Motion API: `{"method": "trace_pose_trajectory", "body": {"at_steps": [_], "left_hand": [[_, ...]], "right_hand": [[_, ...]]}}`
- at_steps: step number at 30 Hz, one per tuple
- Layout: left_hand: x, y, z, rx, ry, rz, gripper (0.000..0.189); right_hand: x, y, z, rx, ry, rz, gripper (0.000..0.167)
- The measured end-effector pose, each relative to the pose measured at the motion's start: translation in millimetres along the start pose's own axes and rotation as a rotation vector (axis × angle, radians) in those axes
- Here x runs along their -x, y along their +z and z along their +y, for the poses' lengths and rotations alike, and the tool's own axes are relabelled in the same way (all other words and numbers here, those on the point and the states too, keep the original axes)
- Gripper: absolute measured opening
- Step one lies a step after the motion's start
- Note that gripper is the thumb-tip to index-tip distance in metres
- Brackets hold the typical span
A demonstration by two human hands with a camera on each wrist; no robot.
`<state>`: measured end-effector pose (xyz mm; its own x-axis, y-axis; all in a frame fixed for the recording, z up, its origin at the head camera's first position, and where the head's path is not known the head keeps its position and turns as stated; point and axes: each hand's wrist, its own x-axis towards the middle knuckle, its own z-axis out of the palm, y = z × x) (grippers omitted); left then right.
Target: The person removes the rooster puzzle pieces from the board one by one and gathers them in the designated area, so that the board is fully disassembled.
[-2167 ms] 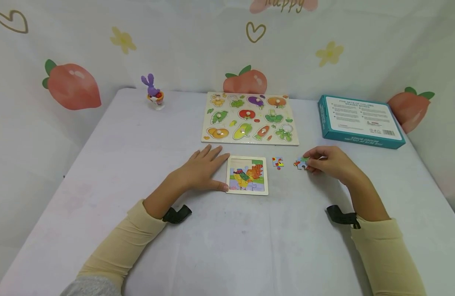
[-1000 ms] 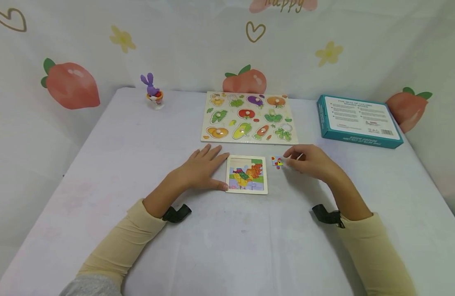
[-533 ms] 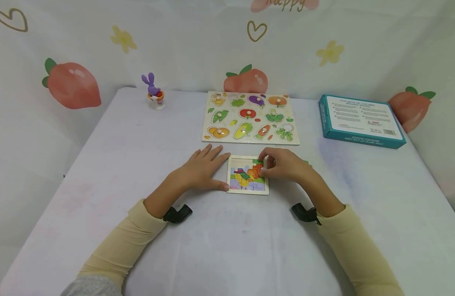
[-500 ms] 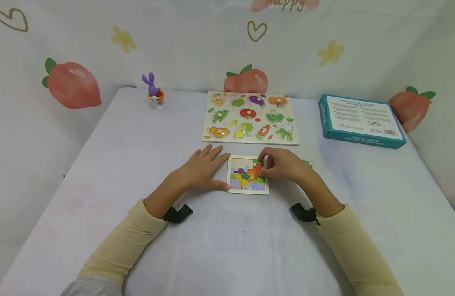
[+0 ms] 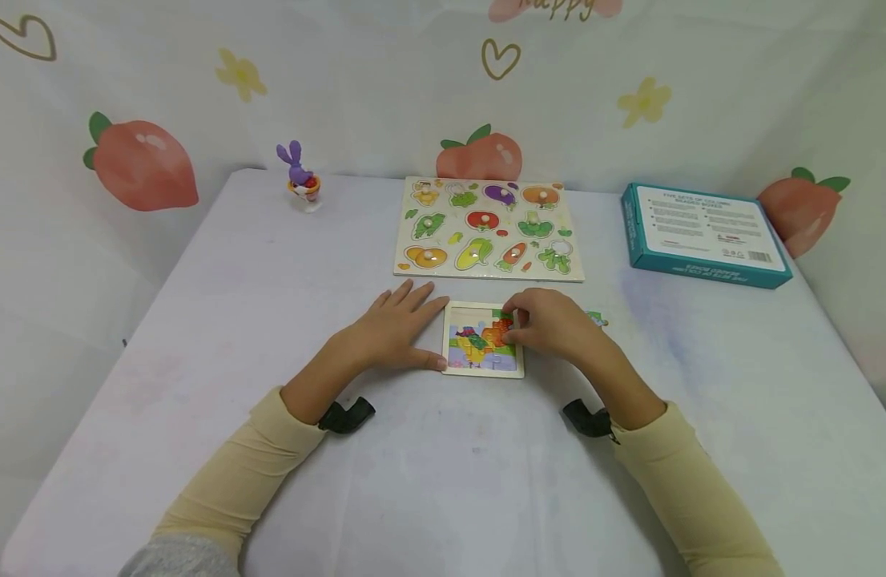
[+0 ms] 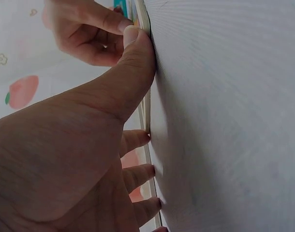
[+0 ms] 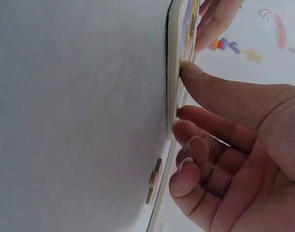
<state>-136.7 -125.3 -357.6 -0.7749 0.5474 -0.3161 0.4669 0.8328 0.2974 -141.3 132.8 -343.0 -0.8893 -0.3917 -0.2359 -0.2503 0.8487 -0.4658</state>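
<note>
A small jigsaw puzzle (image 5: 477,344) with a colourful bird lies in a pale wooden frame (image 5: 486,374); its upper left shows bare wood. My left hand (image 5: 385,336) lies spread at the frame's left side, with thumb and index fingertips against the edge. At the opposite side, my right hand (image 5: 554,324) pinches with thumb and index at the upper-right puzzle pieces (image 5: 499,324). Its other fingers curl in, as the right wrist view shows. A loose puzzle piece (image 5: 597,318) peeks out behind the right hand; the spot where another piece lay is hidden under that hand.
Behind the frame lies a wooden vegetable peg board (image 5: 457,239). A teal box (image 5: 710,236) with a white label is at the back right. A purple rabbit figure (image 5: 296,170) stands at the back left. A printed cloth hangs behind the white table (image 5: 385,497).
My right hand has left the loose piece on the right and moved left, past the other piece, to the frame's right edge. My left hand has stayed in place.
</note>
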Motion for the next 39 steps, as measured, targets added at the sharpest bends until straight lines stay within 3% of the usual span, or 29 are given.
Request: {"method": "trace_pose_trajectory", "body": {"at_steps": [8, 22, 39], "left_hand": [[-0.3, 0.8, -0.3, 0.000, 0.002, 0.005, 0.102], [-0.2, 0.8, -1.3, -0.003, 0.002, 0.003, 0.102], [0.4, -0.1, 0.6, -0.005, 0.006, 0.006, 0.101]], "right_hand": [[-4.3, 3.1, 4.6, -0.063, 0.002, -0.010, 0.037], [-1.8, 3.9, 1.4, -0.090, -0.031, 0.042, 0.041], [1.8, 3.1, 3.3, -0.138, -0.090, 0.100, 0.018]]}}
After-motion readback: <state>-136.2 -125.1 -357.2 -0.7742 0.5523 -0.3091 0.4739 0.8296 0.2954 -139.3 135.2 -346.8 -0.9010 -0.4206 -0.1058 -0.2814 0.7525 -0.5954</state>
